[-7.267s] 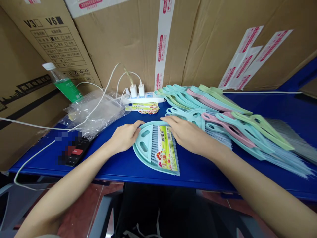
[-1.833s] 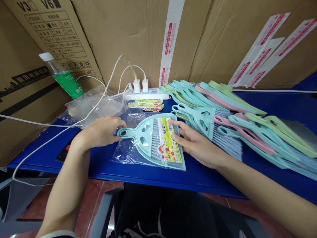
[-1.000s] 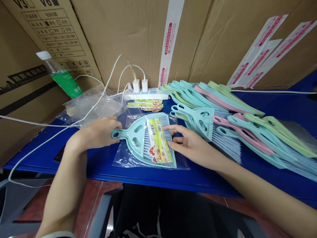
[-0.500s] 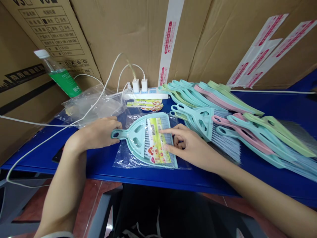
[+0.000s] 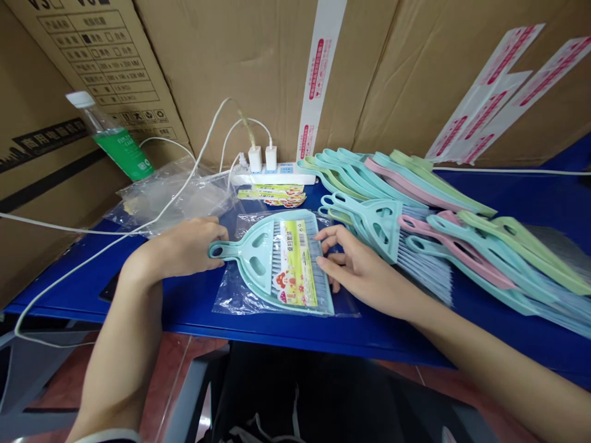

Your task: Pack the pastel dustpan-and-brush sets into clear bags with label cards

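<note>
A light-blue dustpan (image 5: 252, 237) with a small brush (image 5: 318, 264) nested in it lies on a clear plastic bag (image 5: 231, 295). Across the bristles sits a printed card (image 5: 295, 261) with mushroom pictures. My left hand (image 5: 187, 246) is closed at the handle end on the left, its fingertips pinching the handle. At the wide right edge of the dustpan, my right hand (image 5: 351, 261) rests with fingers bent and apart, fingertips by the bristles, gripping nothing.
Several dustpans and brushes (image 5: 388, 227) in blue, green and pink lie at the right. Behind stand a power strip (image 5: 277, 175) and a pile of cards (image 5: 281, 195). Clear bags (image 5: 170, 191), a bottle (image 5: 122, 151) and a white cable (image 5: 184, 181) are at the left.
My right hand has slid off the card to the right edge of the dustpan, and its fingers have bent. The left hand stays at the handle.
</note>
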The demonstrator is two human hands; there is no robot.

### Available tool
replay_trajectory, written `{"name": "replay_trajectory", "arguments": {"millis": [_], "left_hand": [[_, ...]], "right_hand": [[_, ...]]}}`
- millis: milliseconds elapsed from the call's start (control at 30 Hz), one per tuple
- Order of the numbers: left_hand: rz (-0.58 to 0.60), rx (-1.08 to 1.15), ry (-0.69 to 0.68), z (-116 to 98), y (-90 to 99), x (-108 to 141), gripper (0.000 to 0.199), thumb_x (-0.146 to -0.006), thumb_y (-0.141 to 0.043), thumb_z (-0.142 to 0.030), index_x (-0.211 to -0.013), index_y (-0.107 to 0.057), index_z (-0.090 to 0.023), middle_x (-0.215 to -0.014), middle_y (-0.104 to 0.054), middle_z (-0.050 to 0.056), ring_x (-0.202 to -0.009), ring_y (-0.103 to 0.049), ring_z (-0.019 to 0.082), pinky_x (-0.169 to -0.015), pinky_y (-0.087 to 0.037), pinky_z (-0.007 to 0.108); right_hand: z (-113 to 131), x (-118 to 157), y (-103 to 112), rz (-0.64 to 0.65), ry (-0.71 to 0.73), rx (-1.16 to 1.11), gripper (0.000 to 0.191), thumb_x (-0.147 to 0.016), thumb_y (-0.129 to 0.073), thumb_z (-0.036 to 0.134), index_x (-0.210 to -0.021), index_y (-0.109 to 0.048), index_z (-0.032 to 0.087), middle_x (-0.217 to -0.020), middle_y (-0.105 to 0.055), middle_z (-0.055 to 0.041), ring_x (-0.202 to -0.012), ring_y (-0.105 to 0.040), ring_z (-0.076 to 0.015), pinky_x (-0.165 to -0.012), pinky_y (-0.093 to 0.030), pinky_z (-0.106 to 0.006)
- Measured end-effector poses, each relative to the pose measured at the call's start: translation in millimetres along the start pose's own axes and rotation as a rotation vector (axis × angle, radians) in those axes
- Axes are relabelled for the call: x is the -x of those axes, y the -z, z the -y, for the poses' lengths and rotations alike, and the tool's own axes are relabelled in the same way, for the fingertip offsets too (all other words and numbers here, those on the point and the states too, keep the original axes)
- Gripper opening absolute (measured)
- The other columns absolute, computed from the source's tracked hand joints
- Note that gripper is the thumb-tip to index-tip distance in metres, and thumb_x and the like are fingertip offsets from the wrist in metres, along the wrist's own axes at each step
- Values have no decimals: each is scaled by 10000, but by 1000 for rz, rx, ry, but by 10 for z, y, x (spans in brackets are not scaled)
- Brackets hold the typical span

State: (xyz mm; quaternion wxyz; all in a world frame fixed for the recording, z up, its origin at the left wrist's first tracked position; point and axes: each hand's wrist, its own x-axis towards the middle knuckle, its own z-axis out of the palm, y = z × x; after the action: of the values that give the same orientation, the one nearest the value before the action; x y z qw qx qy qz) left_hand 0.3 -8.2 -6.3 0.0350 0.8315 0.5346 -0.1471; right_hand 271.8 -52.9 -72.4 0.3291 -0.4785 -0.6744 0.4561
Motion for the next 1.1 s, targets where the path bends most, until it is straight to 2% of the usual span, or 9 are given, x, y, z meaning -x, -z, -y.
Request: {"name": "replay_trajectory", "arguments": {"millis": [200,467,567,667,733,833,933,1000,1100], "left_hand": [[4,-4,22,50,15,27,269,-769,-573,-274,-1002,-675,-186,-951,-650,59,-707,-631,188,-676,-468,305],[-17,-49,101,120,25,77,281,-684,-652,-293,-953,-711,-238,-905,-711,38,-817,-665,239,-723,-504,318],[-43,-67,30,137,-13,85,289,-691,-634,-250,-970,-709,-230,-984,-716,61,-854,-675,248,-746,-518,338],[-70,-5,-120,108,-36,76,433,-712,-661,-263,-1143,-661,-214,-1161,-680,86,-977,-668,250,-852,-519,347],[-78,29,-165,63,-33,62,463,-746,-659,-280,-1203,-628,-206,-1208,-668,91,-1033,-655,245,-892,-509,341],[-67,35,-158,-4,-8,43,370,-797,-603,-235,-1163,-639,-189,-1156,-691,86,-976,-666,225,-822,-514,310],[-62,38,-152,-36,17,37,353,-788,-596,-192,-1138,-645,-185,-1114,-698,77,-905,-672,204,-734,-507,275],[-62,43,-154,-40,23,34,360,-779,-596,-169,-1134,-646,-186,-1101,-694,69,-877,-671,192,-700,-499,257],[-56,48,-173,-37,18,21,348,-783,-585,-142,-1122,-652,-184,-1062,-688,60,-861,-670,185,-688,-491,250]], "right_hand": [[-9,-11,-1,14,-3,21,239,-847,-497,339,-1025,-378,233,-885,-428,21,-549,-583,-99,-493,-547,-292],[5,6,12,31,-13,45,276,-824,-530,364,-1020,-384,238,-859,-455,32,-541,-578,-99,-479,-533,-280],[11,16,8,40,-18,54,259,-834,-527,329,-1029,-384,233,-855,-448,35,-541,-581,-101,-489,-538,-284],[20,22,-3,48,-15,55,224,-854,-505,298,-1026,-377,235,-849,-441,39,-536,-586,-102,-500,-544,-289],[31,30,-5,62,-18,50,197,-870,-489,289,-1018,-369,237,-841,-441,43,-535,-594,-104,-510,-548,-293],[54,51,12,110,-25,69,160,-899,-459,293,-1009,-357,238,-825,-449,43,-548,-614,-114,-545,-551,-303],[82,60,65,155,-39,141,132,-934,-402,310,-1028,-349,234,-790,-480,36,-527,-600,-127,-536,-539,-309],[103,36,120,78,-1,272,125,-941,-379,301,-1041,-362,228,-803,-514,10,-541,-590,-139,-535,-529,-318],[145,-67,199,-121,191,622,175,-925,-394,225,-1089,-451,206,-950,-578,-74,-709,-620,-190,-681,-536,-378]]}}
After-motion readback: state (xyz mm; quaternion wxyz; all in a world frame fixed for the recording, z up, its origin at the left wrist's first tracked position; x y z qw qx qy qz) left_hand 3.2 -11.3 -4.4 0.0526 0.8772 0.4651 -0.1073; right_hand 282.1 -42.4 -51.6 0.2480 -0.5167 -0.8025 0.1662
